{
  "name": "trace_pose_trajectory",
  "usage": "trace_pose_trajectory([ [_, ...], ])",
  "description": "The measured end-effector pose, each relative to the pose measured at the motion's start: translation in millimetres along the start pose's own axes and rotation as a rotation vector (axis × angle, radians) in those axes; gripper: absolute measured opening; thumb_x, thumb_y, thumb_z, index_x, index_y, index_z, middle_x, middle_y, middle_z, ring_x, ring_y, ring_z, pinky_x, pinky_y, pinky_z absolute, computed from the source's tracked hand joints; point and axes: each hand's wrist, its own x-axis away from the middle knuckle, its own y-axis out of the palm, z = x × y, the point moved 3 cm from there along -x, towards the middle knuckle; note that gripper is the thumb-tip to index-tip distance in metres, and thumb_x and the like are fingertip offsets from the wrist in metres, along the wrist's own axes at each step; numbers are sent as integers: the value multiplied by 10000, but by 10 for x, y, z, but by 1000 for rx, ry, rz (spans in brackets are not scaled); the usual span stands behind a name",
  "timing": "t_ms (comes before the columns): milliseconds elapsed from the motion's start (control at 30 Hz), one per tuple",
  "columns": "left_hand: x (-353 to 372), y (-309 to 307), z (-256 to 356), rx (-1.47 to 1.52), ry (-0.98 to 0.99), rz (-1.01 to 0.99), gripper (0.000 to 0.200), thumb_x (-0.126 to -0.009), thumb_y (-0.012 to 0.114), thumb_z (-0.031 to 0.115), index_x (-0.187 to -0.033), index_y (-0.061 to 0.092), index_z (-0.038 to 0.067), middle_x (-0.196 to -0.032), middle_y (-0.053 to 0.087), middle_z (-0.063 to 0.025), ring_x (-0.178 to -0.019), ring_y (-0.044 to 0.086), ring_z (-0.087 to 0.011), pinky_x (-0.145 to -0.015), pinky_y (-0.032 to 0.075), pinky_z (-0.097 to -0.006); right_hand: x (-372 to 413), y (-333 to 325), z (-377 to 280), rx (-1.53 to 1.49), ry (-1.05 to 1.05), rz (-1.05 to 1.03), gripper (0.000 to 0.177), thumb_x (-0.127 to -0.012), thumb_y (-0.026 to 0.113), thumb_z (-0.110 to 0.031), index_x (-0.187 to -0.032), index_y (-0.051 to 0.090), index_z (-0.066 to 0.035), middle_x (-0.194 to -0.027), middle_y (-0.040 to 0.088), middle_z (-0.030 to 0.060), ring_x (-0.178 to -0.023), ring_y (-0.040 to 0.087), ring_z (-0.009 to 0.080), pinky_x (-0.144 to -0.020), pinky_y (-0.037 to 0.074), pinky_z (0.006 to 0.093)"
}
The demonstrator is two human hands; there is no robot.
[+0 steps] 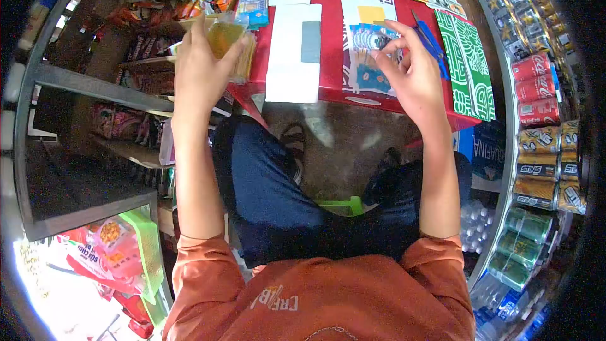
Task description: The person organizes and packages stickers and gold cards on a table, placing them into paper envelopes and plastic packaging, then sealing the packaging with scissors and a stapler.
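Observation:
At the left end of the red table [329,44], my left hand [205,60] has its thumb and fingers around a stack of clear packets with yellowish contents [228,41]. My right hand [409,66] is curled over a blue patterned packet [372,41], its thumb and index finger close to the packet's right side. That packet lies on a white and purple patterned strip [350,9] with a yellow patch. Between the hands lies a white sheet [293,57] with a grey patch [310,41]. Another blue packet [254,0] is beyond my left hand.
Blue-handled scissors [432,47] and a green patterned sheet [464,63] lie right of my right hand. Drink cans [536,88] line the right side. Shelves with snack packets [148,47] stand at left. My knees are under the table's front edge.

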Motion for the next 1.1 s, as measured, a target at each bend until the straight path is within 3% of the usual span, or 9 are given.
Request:
trace_pose_trajectory([
  [67,-23,-14,-50,9,-162,-123,769,-820,797,434,-1369,517,-26,-1196,665,-288,-1129,654,-417,-963,510,-457,21,-2,-60,-28,-12,-13,504,-865,764,-200,-1319,582,-77,-882,666,65,-586,527,143,-582,449,327],
  [167,-71,-56,-56,33,-150,-128,827,-802,799,419,-1384,474,-70,-1129,681,-313,-1059,675,-442,-916,535,-481,53,-24,-121,-45,-39,1,508,-867,769,-197,-1321,581,-67,-874,657,65,-581,524,135,-578,448,321],
  [367,-134,-273,155,39,-98,-29,753,-770,832,347,-1363,525,-1,-1088,698,-283,-1027,698,-394,-889,551,-451,67,-105,-191,-101,-13,-7,488,-870,769,-176,-1308,590,-57,-866,646,48,-569,491,102,-554,431,298],
  [467,-132,-370,444,251,74,116,724,-756,853,288,-1354,545,21,-1093,707,-251,-1026,707,-366,-890,558,-421,60,-159,-163,-296,10,-13,436,-892,756,-160,-1292,613,-61,-865,631,6,-578,452,50,-539,397,258],
  [600,-89,-167,898,551,265,189,745,-727,885,236,-1363,548,41,-1228,684,-187,-1127,681,-289,-968,540,-396,8,-354,-226,-612,-15,33,371,-924,727,-115,-1284,643,-84,-886,605,-40,-642,423,5,-556,360,207],
  [700,-52,193,1210,890,197,41,766,-736,899,164,-1386,525,14,-1273,641,-137,-1186,623,-218,-1007,514,-376,26,-619,-259,-608,-21,87,292,-945,690,-81,-1233,666,-41,-991,656,-9,-756,535,22,-682,437,195],
  [800,0,454,1451,908,267,-9,786,-716,905,163,-1388,525,14,-1313,639,-145,-1209,623,-229,-1039,501,-397,50,-767,-221,-576,-38,164,229,-958,666,-71,-1181,686,-19,-1046,696,21,-879,621,63,-805,487,220],
  [900,138,624,1571,936,268,-42,785,-682,907,125,-1372,548,17,-1336,637,-152,-1227,620,-236,-1067,484,-388,79,-835,-101,-552,2,81,180,-967,651,-64,-1126,704,2,-1062,721,37,-966,653,97,-886,498,250],
  [1100,320,782,1604,840,408,-52,752,-652,877,97,-1348,590,99,-1287,666,-124,-1181,639,-323,-1029,497,-412,107,-791,123,-323,-1,-21,200,-948,679,-164,-1026,756,4,-955,722,91,-916,660,145,-854,495,278],
])
